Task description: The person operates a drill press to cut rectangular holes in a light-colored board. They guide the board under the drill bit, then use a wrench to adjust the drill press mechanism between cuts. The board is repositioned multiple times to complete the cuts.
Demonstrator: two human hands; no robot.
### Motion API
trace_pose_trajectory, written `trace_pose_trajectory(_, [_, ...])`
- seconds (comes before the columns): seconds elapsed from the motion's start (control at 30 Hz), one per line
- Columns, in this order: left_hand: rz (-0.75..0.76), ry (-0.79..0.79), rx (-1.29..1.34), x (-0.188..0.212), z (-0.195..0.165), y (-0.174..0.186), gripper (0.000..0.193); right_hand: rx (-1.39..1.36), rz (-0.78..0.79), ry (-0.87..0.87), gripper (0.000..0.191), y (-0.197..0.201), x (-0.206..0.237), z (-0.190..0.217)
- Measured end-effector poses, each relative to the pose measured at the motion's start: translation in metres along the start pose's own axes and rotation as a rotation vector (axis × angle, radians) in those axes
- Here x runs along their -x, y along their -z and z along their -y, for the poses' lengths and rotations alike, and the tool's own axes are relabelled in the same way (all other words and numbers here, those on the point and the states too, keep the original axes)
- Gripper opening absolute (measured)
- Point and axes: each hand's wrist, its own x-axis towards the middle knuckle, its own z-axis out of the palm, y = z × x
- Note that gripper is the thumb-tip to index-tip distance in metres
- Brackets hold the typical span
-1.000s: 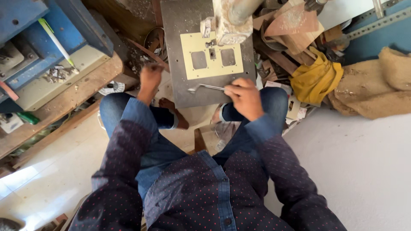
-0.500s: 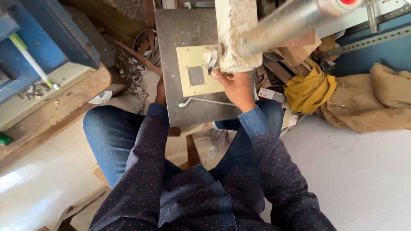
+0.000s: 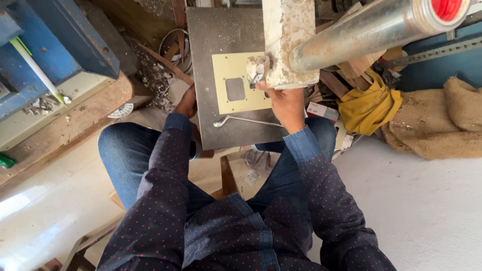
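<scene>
Cluttered workshop floor: right hand (image 3: 285, 103) grips yellow plate (image 3: 236, 83) under the press head (image 3: 286, 45); left hand (image 3: 187, 103), fingers unclear, steadies the steel table (image 3: 221, 35) — fingers risk crushing.

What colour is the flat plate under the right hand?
Pale yellow plate, on a grey metal table; head view.
</scene>
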Motion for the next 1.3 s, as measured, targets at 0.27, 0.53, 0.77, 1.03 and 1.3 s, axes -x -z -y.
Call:
trace_pose_trajectory(0.27, [-0.069, 0.115, -0.078, -0.012, 0.007, 0.000, 0.067, -0.255, -0.020, 0.052, 0.023, 0.000, 0.002, -0.002])
trace_pose_trajectory(0.53, [-0.092, -0.051, 0.011, -0.011, 0.005, -0.007, 0.052, -0.350, -0.037, 0.027, 0.023, -0.001, 0.001, -0.003])
trace_pose_trajectory(0.77, [-0.029, -0.065, 0.023, -0.018, 0.010, 0.000, 0.047, -0.323, -0.049, 0.032, 0.027, -0.002, 0.002, -0.002])
trace_pose_trajectory(1.03, [-0.721, -0.558, -0.970, 0.020, -0.062, -0.004, 0.034, -0.519, 0.131, -0.031, 0.028, 0.023, 0.011, 0.022])
trace_pose_trajectory(1.3, [-0.091, -1.198, -0.890, 0.157, -0.063, -0.120, 0.027, -0.711, 0.268, -0.134, 0.038, 0.039, -0.003, 0.049])
